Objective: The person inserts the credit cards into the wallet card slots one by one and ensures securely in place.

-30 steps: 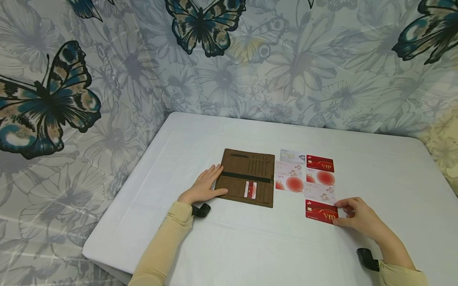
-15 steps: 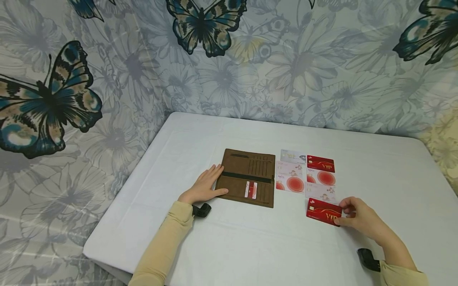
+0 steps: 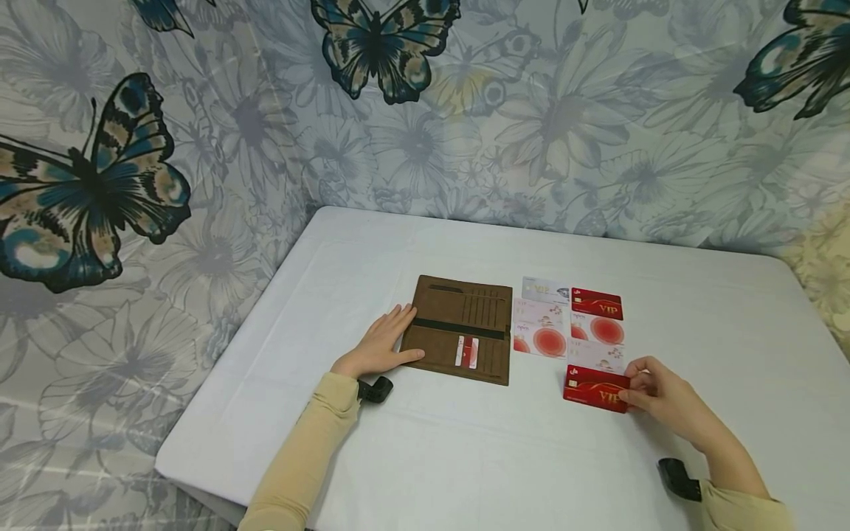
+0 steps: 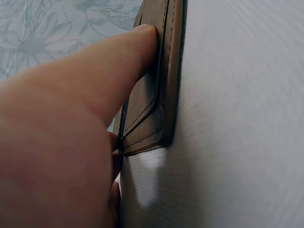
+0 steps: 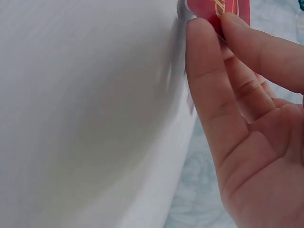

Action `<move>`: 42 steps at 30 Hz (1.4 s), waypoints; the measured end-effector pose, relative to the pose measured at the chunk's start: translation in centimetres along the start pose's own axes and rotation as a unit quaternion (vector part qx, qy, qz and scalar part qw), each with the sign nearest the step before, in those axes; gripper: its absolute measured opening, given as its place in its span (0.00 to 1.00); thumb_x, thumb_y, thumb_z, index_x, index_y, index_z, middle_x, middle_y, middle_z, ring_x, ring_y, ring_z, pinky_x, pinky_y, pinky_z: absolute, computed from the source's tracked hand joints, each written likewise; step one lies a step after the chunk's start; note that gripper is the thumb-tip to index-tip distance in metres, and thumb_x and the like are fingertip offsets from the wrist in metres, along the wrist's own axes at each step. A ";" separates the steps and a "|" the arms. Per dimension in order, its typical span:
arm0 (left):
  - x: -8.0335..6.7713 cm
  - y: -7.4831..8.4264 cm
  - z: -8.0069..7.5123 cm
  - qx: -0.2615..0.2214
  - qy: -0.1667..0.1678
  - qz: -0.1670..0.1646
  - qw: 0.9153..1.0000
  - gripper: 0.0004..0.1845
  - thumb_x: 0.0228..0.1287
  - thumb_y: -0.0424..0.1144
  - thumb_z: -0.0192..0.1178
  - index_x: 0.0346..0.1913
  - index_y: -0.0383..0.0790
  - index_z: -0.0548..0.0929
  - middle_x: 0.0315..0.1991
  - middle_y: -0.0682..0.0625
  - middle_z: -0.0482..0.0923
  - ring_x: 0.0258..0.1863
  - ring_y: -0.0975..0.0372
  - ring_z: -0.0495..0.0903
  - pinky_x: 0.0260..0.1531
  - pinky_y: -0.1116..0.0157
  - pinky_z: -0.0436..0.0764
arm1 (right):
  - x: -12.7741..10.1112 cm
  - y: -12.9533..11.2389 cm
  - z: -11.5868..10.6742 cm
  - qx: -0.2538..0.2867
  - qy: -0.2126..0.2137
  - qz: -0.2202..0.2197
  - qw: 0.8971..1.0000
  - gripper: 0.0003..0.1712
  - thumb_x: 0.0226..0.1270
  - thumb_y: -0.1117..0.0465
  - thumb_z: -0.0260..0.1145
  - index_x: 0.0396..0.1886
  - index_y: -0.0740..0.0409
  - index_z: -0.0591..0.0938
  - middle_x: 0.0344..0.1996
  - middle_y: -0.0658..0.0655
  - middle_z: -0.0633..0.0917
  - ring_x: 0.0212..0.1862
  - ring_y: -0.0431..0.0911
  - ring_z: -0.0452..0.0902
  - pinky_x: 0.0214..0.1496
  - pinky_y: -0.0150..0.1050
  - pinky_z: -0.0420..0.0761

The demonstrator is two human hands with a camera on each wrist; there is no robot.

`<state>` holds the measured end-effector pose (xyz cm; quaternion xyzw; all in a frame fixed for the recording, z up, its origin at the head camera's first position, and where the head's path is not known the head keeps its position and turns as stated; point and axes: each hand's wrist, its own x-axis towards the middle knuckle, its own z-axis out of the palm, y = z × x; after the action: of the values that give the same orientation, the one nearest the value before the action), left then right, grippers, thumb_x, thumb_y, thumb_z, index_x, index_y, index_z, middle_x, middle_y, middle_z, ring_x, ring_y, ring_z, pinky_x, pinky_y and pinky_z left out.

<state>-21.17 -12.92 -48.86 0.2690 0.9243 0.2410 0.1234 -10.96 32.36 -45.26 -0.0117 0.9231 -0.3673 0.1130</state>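
Observation:
My left hand (image 3: 378,345) lies with spread fingers on the left edge of an open brown wallet (image 3: 458,306). In the left wrist view its thumb (image 4: 128,54) presses on the stitched leather of the wallet (image 4: 145,102). A few white and red cards (image 3: 467,352) show in the wallet's lower half. My right hand (image 3: 667,398) pinches the right end of a red VIP card (image 3: 591,389) between thumb and fingers. The right wrist view shows the thumb on the card's printed face (image 5: 240,9), with fingers behind it.
Right of the wallet lie two columns of cards on the white tablecloth (image 3: 505,457): a silver VIP card (image 3: 544,289), pink cards (image 3: 540,341), another red VIP card (image 3: 596,303) and more pink ones (image 3: 596,330). A butterfly-patterned cloth (image 3: 412,147) hangs behind the table.
The red VIP card in my right hand slid slightly right and tilted, and now has come up off the table and shifted left. My left hand stays on the wallet.

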 end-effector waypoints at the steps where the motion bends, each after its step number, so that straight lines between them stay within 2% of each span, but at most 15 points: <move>1: 0.0 0.0 0.0 0.000 0.000 0.000 1.000 0.45 0.64 0.58 0.53 0.73 0.39 0.44 0.73 0.46 0.38 0.71 0.57 0.35 0.66 0.56 0.37 | 0.1 -0.1 0.0 0.008 -0.001 0.000 1.000 0.21 0.61 0.65 0.65 0.46 0.68 0.65 0.32 0.58 0.79 0.37 0.52 0.75 0.34 0.38 0.81; 8: 0.2 -0.1 0.0 0.003 -0.007 -0.003 1.000 0.45 0.64 0.59 0.52 0.73 0.40 0.43 0.73 0.47 0.37 0.71 0.58 0.34 0.66 0.57 0.36 | 0.9 -1.3 0.1 0.115 -0.004 -0.006 0.993 0.23 0.65 0.64 0.62 0.51 0.70 0.62 0.35 0.62 0.76 0.35 0.47 0.80 0.36 0.35 0.82; 10: 0.2 -0.1 0.1 0.002 -0.007 -0.003 1.000 0.45 0.64 0.59 0.52 0.73 0.40 0.43 0.73 0.47 0.37 0.71 0.58 0.34 0.66 0.57 0.36 | 1.1 -1.7 0.1 0.131 0.000 -0.014 0.991 0.23 0.66 0.63 0.61 0.52 0.71 0.62 0.35 0.62 0.76 0.33 0.46 0.81 0.36 0.35 0.81; 16: 0.2 -0.1 0.1 0.003 -0.006 -0.002 1.000 0.45 0.64 0.59 0.52 0.73 0.40 0.43 0.73 0.47 0.37 0.71 0.57 0.34 0.66 0.56 0.36 | 2.0 -2.7 0.6 0.163 0.000 -0.032 0.986 0.23 0.66 0.63 0.61 0.51 0.71 0.63 0.35 0.63 0.76 0.34 0.44 0.81 0.37 0.36 0.81; 23: 0.1 0.0 0.0 0.001 -0.007 -0.004 1.000 0.46 0.64 0.59 0.52 0.73 0.40 0.42 0.73 0.47 0.37 0.71 0.58 0.34 0.66 0.57 0.36 | 3.3 -4.0 2.4 0.207 -0.019 -0.042 0.977 0.22 0.65 0.65 0.62 0.51 0.73 0.64 0.34 0.63 0.75 0.37 0.44 0.79 0.37 0.40 0.82; 36: 0.2 -0.1 0.1 0.003 -0.002 -0.002 1.000 0.46 0.64 0.59 0.53 0.73 0.40 0.43 0.73 0.46 0.38 0.71 0.57 0.34 0.66 0.56 0.37 | 4.9 -6.8 4.7 0.253 -0.042 -0.046 0.966 0.18 0.62 0.71 0.62 0.44 0.72 0.62 0.29 0.64 0.78 0.29 0.52 0.81 0.34 0.44 0.82; 42: 0.0 0.1 0.0 0.003 -0.001 0.000 1.000 0.45 0.64 0.58 0.53 0.73 0.39 0.44 0.73 0.45 0.38 0.71 0.56 0.35 0.66 0.55 0.37 | 5.5 -7.8 5.4 0.274 -0.032 -0.040 0.960 0.18 0.62 0.72 0.62 0.45 0.75 0.63 0.37 0.69 0.79 0.28 0.52 0.81 0.33 0.44 0.82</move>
<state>-21.20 -12.88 -48.80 0.2696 0.9249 0.2379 0.1234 -15.59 22.39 -44.84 -0.0288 0.7818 -0.6099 0.1262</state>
